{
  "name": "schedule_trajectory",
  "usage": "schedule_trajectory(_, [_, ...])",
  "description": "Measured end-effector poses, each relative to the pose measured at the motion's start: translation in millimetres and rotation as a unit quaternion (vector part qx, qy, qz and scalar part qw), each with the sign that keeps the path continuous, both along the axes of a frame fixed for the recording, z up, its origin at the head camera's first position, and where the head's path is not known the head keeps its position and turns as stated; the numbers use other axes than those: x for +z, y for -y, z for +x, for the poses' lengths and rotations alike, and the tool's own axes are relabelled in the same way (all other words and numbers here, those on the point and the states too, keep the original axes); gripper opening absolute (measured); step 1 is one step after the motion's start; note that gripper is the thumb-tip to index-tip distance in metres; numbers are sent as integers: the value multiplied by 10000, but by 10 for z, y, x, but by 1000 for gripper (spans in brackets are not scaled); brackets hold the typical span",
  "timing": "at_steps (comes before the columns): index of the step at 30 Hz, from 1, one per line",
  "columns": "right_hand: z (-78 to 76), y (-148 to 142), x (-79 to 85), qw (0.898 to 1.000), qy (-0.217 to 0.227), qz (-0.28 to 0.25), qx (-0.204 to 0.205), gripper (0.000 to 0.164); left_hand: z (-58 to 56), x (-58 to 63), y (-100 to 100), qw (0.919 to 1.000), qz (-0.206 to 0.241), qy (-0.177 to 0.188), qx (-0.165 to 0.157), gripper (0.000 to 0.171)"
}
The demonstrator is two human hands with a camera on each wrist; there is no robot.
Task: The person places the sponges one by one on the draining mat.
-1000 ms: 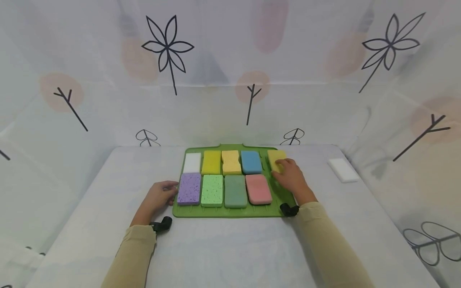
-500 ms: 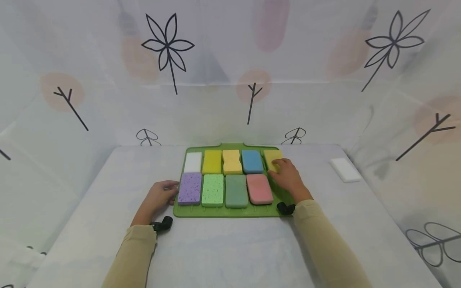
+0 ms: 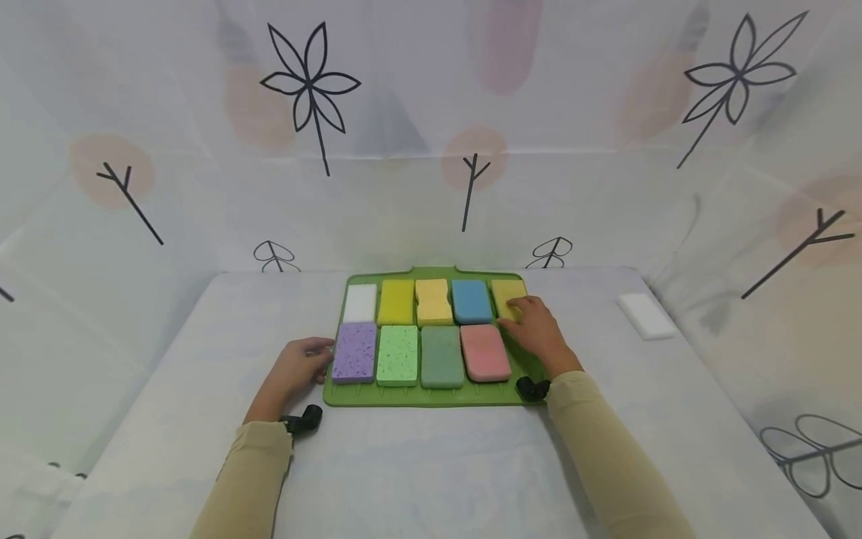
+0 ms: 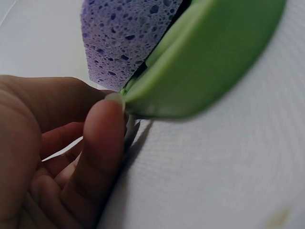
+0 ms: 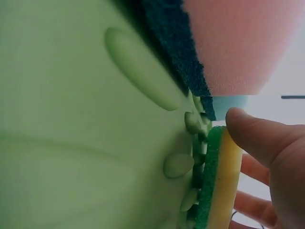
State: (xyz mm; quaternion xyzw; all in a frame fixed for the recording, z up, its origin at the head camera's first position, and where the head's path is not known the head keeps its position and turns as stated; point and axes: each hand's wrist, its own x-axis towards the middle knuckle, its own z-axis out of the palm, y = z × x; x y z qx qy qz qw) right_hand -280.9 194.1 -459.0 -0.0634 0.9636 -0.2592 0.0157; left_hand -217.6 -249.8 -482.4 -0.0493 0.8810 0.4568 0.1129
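A green tray (image 3: 431,399) lies on the table with two rows of sponges on it. At its left edge my left hand (image 3: 299,368) pinches the rim between thumb (image 4: 106,129) and forefinger, beside the purple sponge (image 3: 354,353). My right hand (image 3: 539,333) holds a yellow sponge (image 3: 506,293) with a green scouring layer underneath, at the tray's back right corner. The thumb is on the sponge's near edge and the other fingers are along its far side. Directly left of it is a blue sponge (image 3: 471,302); a pink sponge (image 3: 485,353) sits nearer, its dark scouring side down.
The back row also has a white sponge (image 3: 361,303), a bright yellow sponge (image 3: 396,302) and a notched light-yellow sponge (image 3: 433,302). In front lie a speckled light-green sponge (image 3: 398,355) and a darker green sponge (image 3: 441,358). A white block (image 3: 646,316) lies off the tray, far right.
My right hand has shifted the yellow sponge slightly left, closer to the blue one, within the tray's back right corner. The left hand stays at the tray's left edge.
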Motion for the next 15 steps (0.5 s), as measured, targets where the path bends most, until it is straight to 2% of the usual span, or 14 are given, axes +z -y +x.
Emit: schedule_trajectory(15, [15,-4,-15,9998,51,159,65,58,14,11,-1,10000,5,-20,26,46])
